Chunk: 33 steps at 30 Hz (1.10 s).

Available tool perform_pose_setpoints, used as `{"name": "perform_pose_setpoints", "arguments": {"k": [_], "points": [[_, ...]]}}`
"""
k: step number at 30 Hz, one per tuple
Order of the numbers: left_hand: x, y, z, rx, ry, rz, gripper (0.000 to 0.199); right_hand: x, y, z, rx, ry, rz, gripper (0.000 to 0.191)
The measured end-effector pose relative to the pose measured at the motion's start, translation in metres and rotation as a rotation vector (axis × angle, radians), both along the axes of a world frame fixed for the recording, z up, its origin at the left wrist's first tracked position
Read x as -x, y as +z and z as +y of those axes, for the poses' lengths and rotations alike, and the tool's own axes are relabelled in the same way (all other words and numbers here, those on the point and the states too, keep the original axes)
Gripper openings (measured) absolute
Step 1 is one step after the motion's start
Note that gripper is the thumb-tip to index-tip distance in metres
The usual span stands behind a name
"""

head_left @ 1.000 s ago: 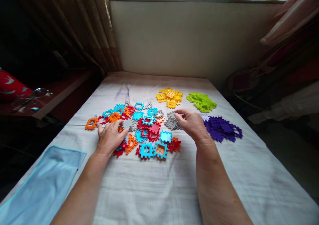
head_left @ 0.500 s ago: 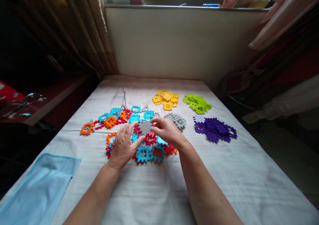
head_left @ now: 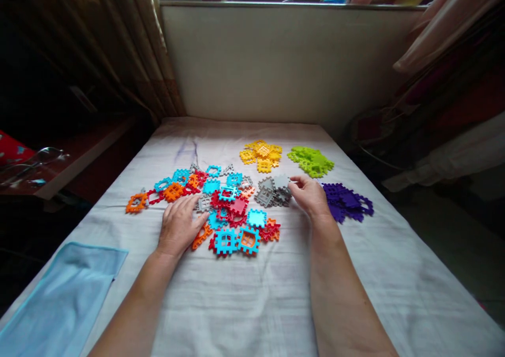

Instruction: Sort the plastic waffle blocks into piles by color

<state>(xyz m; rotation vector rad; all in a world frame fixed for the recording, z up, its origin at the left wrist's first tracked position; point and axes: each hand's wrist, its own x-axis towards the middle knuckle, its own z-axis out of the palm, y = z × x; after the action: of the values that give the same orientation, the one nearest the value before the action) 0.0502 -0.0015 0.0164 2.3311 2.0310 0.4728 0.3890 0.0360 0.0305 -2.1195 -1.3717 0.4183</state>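
Observation:
My right hand (head_left: pixel 311 195) pinches the edge of a solid grey interlocking tile (head_left: pixel 281 181) over the grey pile (head_left: pixel 265 195). At the left of the mixed pile, my left hand (head_left: pixel 180 222) lies with fingers spread and thumb apart, holding nothing. Its fingertips come close to a grey window-shaped piece (head_left: pixel 204 204), and an orange piece (head_left: pixel 202 236) shows beneath the thumb. Red tiles (head_left: pixel 238 206), light blue tiles (head_left: pixel 256 218) and orange tiles (head_left: pixel 174 192) overlap across that mixed pile.
Beyond the grey pile sit a yellow pile (head_left: pixel 261 154) and a lime green pile (head_left: pixel 311 161). A purple pile (head_left: pixel 347 201) lies right of my right hand, partly covered by it. A light blue cloth (head_left: pixel 67 294) is at the near left on the white sheet (head_left: pixel 244 299).
My right hand has carried the grey tile from above the mixed pile rightward to the grey pile. My left hand has drawn away from the tile, slightly left.

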Motion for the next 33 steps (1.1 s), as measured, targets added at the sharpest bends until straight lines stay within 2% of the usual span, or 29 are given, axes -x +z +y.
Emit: {"name": "perform_pose_setpoints", "arguments": {"k": [5, 9, 12, 18, 20, 23, 28, 31, 33], "points": [[-0.002, -0.001, 0.002, 0.022, 0.025, -0.024, 0.046, 0.004, 0.004, -0.004, 0.028, -0.012, -0.131, 0.031], [-0.001, 0.001, 0.003, 0.027, 0.051, -0.024, 0.046, 0.008, 0.008, -0.006, -0.019, 0.001, -0.149, 0.029], [0.007, 0.008, 0.003, 0.018, 0.073, 0.005, 0.046, 0.014, 0.014, -0.006, -0.041, 0.004, -0.132, 0.029], [0.020, 0.024, 0.005, -0.028, 0.165, -0.011, 0.047, 0.039, 0.026, -0.009, -0.107, 0.155, -0.019, 0.027], [0.013, 0.026, 0.003, -0.038, 0.117, -0.094, 0.047, 0.051, 0.028, -0.011, -0.118, 0.226, 0.019, 0.025], [-0.007, 0.027, -0.003, -0.057, -0.025, -0.244, 0.050, 0.072, 0.030, -0.015, -0.094, 0.376, 0.166, 0.025], [-0.036, 0.028, -0.014, -0.091, -0.193, -0.345, 0.052, 0.104, 0.027, -0.022, -0.025, 0.651, 0.405, 0.037], [-0.038, 0.027, -0.016, -0.093, -0.220, -0.356, 0.054, 0.108, 0.025, -0.021, -0.031, 0.681, 0.392, 0.037], [-0.034, 0.024, -0.015, -0.101, -0.218, -0.336, 0.057, 0.099, 0.022, -0.018, -0.056, 0.616, 0.367, 0.035]]}}
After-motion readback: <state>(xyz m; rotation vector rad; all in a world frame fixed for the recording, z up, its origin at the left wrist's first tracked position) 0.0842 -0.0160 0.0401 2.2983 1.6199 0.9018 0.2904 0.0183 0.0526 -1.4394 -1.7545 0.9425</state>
